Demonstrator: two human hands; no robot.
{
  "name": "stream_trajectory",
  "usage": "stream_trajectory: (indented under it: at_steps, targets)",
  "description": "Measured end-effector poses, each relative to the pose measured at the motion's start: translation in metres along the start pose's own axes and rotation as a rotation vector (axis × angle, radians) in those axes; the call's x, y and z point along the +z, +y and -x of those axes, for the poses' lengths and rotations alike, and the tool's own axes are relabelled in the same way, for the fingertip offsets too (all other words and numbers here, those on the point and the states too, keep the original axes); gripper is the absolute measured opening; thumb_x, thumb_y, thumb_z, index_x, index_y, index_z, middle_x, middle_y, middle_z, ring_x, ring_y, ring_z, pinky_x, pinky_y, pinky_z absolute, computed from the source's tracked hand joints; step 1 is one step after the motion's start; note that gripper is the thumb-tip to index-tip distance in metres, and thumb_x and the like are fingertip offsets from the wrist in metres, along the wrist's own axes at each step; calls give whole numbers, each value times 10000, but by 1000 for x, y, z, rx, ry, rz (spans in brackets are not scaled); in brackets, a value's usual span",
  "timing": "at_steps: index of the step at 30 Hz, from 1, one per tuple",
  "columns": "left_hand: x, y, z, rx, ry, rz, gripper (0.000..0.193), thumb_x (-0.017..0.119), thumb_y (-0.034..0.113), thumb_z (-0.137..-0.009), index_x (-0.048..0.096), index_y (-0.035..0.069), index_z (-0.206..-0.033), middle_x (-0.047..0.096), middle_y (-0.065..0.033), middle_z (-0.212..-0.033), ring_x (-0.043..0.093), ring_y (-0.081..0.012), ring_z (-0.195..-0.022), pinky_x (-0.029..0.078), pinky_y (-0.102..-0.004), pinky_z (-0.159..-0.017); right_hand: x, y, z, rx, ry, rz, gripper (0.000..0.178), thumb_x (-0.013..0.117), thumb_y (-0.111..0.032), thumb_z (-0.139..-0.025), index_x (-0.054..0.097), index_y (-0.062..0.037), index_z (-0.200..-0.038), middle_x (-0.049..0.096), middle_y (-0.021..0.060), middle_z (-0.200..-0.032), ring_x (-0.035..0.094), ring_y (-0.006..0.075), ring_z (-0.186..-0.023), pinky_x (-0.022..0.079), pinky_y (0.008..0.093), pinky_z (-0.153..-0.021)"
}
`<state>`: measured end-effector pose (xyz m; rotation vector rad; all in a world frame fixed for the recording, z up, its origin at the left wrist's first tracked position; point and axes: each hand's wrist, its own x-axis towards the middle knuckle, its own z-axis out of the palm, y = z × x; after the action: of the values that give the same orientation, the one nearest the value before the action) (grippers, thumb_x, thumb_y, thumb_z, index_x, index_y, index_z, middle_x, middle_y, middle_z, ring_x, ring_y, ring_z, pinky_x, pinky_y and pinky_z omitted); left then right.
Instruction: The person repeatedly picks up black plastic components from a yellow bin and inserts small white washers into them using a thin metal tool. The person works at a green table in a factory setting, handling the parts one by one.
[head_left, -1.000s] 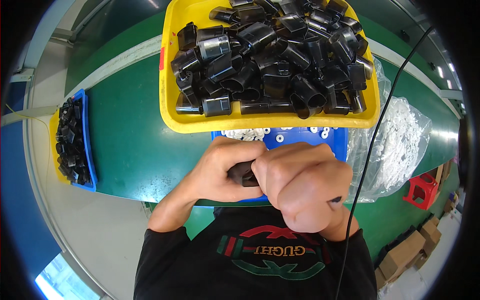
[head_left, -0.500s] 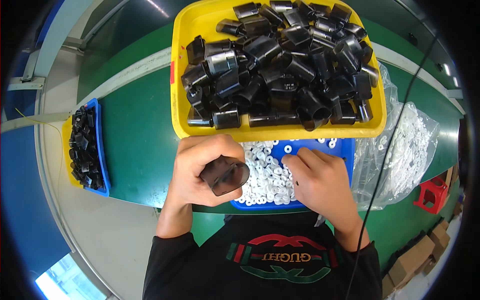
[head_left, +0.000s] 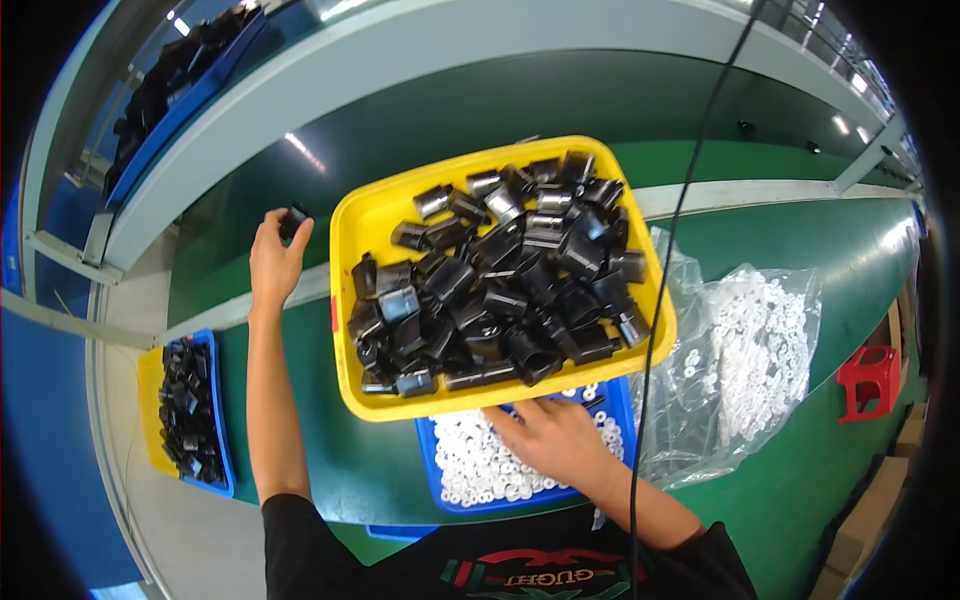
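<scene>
My left hand (head_left: pixel 275 262) is stretched far out to the left, beyond the yellow tray's left edge. Its fingertips are closed on a black plastic housing (head_left: pixel 293 220), held above a dark green surface. The yellow tray (head_left: pixel 345 300) is heaped with similar glossy black housings (head_left: pixel 480 290). My right hand (head_left: pixel 555 440) is over the blue tray (head_left: pixel 432 478) of small white ring washers (head_left: pixel 480 462), just below the yellow tray's near rim. Its fingers are curled and the tips partly hidden, so what they hold, if anything, does not show.
A clear bag (head_left: pixel 760 350) of white washers lies to the right. More black housings fill a bin (head_left: pixel 185 410) at the left and a blue tray (head_left: pixel 185 110) on the upper-left shelf. A black cable (head_left: pixel 668 260) hangs across the view. A red stool (head_left: pixel 867 383) stands at the right.
My left hand has reached forward and left, carrying the black housing away from the blue tray. My right hand stays by the washers. The view has tilted up, showing more of the far side.
</scene>
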<state>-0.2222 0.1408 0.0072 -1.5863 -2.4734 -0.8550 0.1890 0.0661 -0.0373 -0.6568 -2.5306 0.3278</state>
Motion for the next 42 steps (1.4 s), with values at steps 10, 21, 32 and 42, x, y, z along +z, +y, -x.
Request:
stream_trajectory:
  at_steps: [10,21,32,42]
  targets:
    - [61,-2,-50,104,-291,-103,563,691,362,-833,558,77,-1300,577,-250,-1157,605,-397,-1043,492,-435,-907,0,0,6,68,-25,-77,211,712,-162,-760,613,-74,-924,568,66,-874,647,232,-659,536,343,-584]
    - [-22,91,27,381,-178,95,296,654,73,-815,646,61,-1110,595,-130,-1000,598,-297,-952,493,-384,-825,1,-1,8,83,-37,-104,226,705,-107,-695,613,-62,-896,566,83,-847,647,261,-680,531,375,-599]
    - [10,136,18,550,-571,43,463,650,-53,-706,627,57,-1155,660,-120,-1086,595,-312,-1080,453,-404,-982,-7,-2,14,4,43,5,108,622,-102,-743,552,-67,-818,506,52,-761,636,167,-643,527,319,-537]
    - [26,111,11,480,-510,163,424,820,137,-682,685,46,-1074,684,-141,-1040,642,-294,-990,497,-377,-902,-74,-43,-10,-301,66,-291,83,614,-102,-742,546,-71,-778,472,48,-733,606,180,-599,490,335,-495]
